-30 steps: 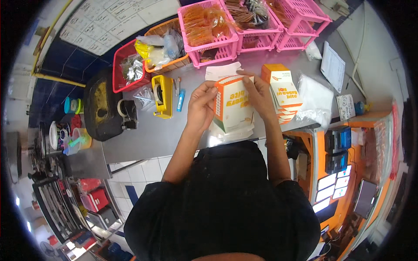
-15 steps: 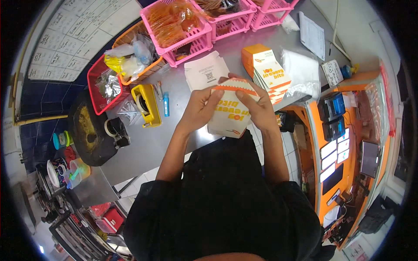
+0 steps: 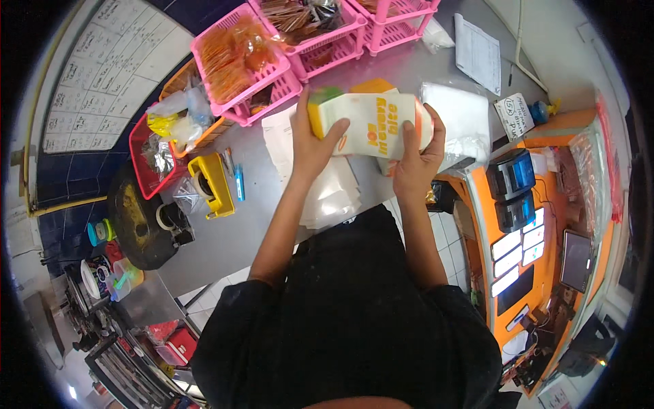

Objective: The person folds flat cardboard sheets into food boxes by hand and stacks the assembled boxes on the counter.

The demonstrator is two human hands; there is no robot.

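Note:
Both of my hands hold a white paper food box [image 3: 364, 126] with yellow-orange print and a coloured zigzag edge, turned sideways above the steel table. My left hand [image 3: 315, 146] grips its left end, thumb on the printed face. At the right end, my right hand [image 3: 419, 157] has its thumb on the face and fingers around the far edge. Flat unfolded white cardboard blanks [image 3: 330, 198] lie on the table beneath my left forearm. Behind the held box, a stack of similar boxes [image 3: 373, 85] is mostly hidden; an orange part shows above.
Pink baskets [image 3: 293, 68] with packets and sticks stand at the back. A red basket [image 3: 146, 178], a yellow tape dispenser [image 3: 212, 185] and a blue marker [image 3: 240, 183] are left. Clear-wrapped white bags [image 3: 460, 123] lie right, before an orange counter [image 3: 501, 300] with devices.
The box has turned from upside-down to sideways and moved up, now covering most of the stack. Both hands moved with it, uncovering the flat blanks. The whole view has shifted slightly.

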